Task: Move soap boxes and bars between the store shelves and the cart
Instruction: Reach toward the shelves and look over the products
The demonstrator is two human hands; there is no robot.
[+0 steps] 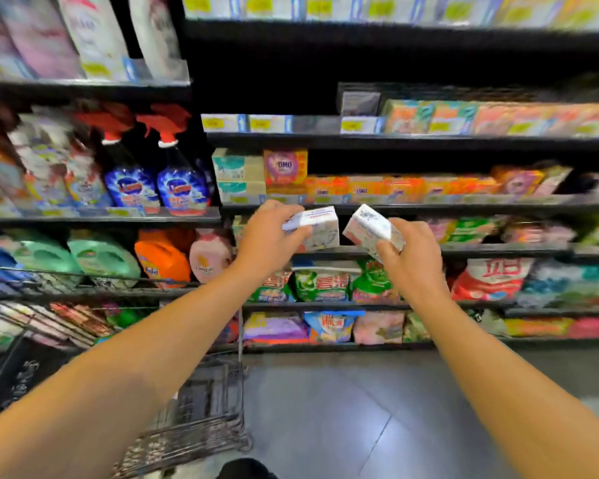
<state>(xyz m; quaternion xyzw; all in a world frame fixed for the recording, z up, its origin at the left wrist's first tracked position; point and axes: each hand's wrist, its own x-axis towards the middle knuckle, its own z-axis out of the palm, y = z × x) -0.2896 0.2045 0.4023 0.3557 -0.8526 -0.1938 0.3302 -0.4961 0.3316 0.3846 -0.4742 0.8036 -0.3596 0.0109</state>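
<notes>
Gripped firmly, one white soap box [317, 229] is held in the left hand [267, 236], another soap box [372, 229] in the right hand [412, 257], both before the shelf edge [429, 209], above the cart [201, 409]. Shelving is judged underway; level insertion is required.

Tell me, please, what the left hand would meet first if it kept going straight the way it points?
Probably the shelf edge just beyond the soap box the left hand grips, or the orange boxes above it; depth is unclear.
</notes>
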